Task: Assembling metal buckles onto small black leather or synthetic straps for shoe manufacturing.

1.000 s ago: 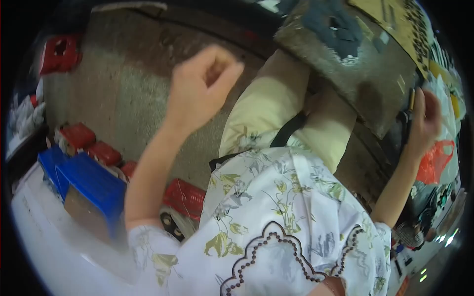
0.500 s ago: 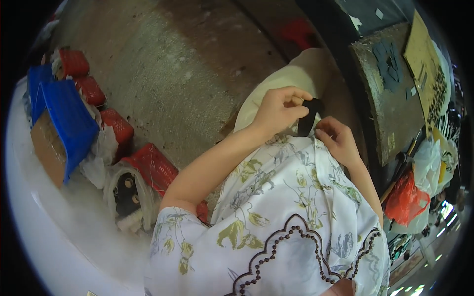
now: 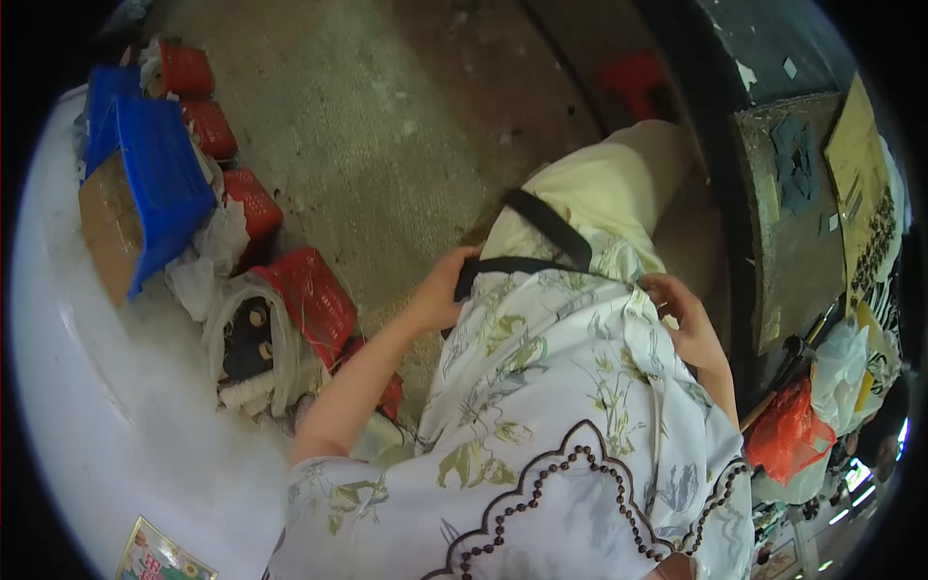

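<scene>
A black strap [image 3: 527, 264] runs across my waist over the patterned shirt [image 3: 541, 367]. One length of it folds back upward across the pale cloth on my lap. On the left, my left hand [image 3: 442, 293] is closed around the strap's side part, its fingertips partly hidden behind it. At the right side of my waist, my right hand [image 3: 684, 317] has curled fingers against the shirt's edge. What those fingers hold, if anything, I cannot make out.
Red plastic baskets [image 3: 307, 295], a blue crate [image 3: 166, 188] and a plastic bag with dark items [image 3: 249, 343] stand at left beside a white surface [image 3: 77, 387]. At right are a brown board [image 3: 797, 242] with dark cut pieces and a red plastic bag [image 3: 791, 430].
My left hand has moved left and down from the middle of my lap, and the black strap now stretches across my waist. My right hand has shifted slightly right and down.
</scene>
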Available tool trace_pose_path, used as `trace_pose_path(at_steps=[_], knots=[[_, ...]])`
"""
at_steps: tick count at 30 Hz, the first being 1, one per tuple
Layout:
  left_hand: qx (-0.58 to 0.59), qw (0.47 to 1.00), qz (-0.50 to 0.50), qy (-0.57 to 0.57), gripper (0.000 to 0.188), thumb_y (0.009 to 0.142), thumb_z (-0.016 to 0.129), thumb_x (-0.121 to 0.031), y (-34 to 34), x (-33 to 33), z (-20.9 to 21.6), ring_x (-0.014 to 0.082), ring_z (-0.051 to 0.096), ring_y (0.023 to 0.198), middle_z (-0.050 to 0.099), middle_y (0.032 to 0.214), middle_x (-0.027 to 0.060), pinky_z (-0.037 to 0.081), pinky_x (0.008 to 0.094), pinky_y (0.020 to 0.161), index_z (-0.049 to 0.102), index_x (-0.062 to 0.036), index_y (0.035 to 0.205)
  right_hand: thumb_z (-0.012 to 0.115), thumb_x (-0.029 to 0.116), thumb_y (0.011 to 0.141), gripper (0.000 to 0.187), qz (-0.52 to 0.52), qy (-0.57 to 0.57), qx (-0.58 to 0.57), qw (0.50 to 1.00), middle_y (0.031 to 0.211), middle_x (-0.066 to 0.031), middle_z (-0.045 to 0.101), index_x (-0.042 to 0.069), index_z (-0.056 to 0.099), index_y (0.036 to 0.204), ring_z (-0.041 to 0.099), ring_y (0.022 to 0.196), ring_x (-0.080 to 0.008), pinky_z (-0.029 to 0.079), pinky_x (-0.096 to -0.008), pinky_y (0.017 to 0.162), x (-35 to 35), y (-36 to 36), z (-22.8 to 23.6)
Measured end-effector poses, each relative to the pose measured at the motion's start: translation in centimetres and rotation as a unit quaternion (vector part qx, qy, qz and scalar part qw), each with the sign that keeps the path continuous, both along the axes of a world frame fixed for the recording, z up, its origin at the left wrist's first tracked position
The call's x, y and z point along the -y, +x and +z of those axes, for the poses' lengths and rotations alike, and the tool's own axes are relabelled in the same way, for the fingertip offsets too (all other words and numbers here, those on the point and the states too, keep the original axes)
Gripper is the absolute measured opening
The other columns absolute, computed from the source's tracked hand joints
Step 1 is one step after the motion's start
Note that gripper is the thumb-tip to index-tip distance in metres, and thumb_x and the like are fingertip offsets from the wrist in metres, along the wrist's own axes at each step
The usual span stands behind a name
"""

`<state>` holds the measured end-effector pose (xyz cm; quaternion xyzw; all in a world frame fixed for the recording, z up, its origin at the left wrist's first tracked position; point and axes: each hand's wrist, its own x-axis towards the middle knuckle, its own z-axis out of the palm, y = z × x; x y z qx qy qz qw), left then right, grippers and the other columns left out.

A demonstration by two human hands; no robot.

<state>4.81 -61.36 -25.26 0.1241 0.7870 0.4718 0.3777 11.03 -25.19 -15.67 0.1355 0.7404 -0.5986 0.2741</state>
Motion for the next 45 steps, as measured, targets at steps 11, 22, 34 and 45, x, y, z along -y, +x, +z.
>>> trace_pose_path(at_steps=[11,22,34,45], knots=[[-0.208,0.935,-0.239,-0.160,0.032,0.071,0.060,-0.010,-3.8,-2.1,13.1,0.0326,0.057,0.087,0.059,0.091,0.0143,0.046,0.0417,0.073,0.052,-0.0054,0.102,0.061,0.001,0.071,0.035,0.004,0.033,0.021,0.999,0.091,-0.0071,0.058,0.000,0.051,0.105,0.053,0.080,-0.0133,0.044,-0.0256,0.070,-0.8,2.1,2.2],[-0.240,0.848,-0.441,-0.168,0.023,0.071,0.060,-0.008,-9.1,-14.7,14.0,0.0361,0.057,0.079,0.060,0.082,0.0161,0.046,0.0448,0.066,0.054,-0.0050,0.092,0.070,0.000,0.067,0.041,-0.367,-0.189,0.084,0.907,0.091,0.0009,0.050,0.001,0.050,0.103,0.049,0.079,-0.0061,0.042,-0.0177,0.067,-1.7,15.7,4.8],[-0.246,0.933,-0.254,-0.062,0.028,0.067,0.062,-0.001,-10.2,-14.1,11.4,0.0319,0.060,0.080,0.061,0.084,0.0145,0.046,0.0325,0.067,0.056,-0.0052,0.094,0.060,0.019,0.081,0.034,-0.030,0.014,-0.139,0.990,0.086,-0.0068,0.061,-0.004,0.053,0.106,0.056,0.070,-0.0102,0.046,-0.0266,0.059,1.6,-4.6,-1.1],[-0.050,0.995,-0.075,0.049,0.025,0.064,0.068,-0.008,-11.5,-9.6,8.9,0.0194,0.063,0.074,0.064,0.077,0.0118,0.047,0.0313,0.068,0.058,0.0004,0.085,0.060,0.009,0.071,0.008,0.332,0.038,-0.265,0.905,0.072,-0.0107,0.063,0.006,0.066,0.075,0.062,0.067,-0.0263,0.048,-0.0334,0.062,6.6,-11.6,6.1]])
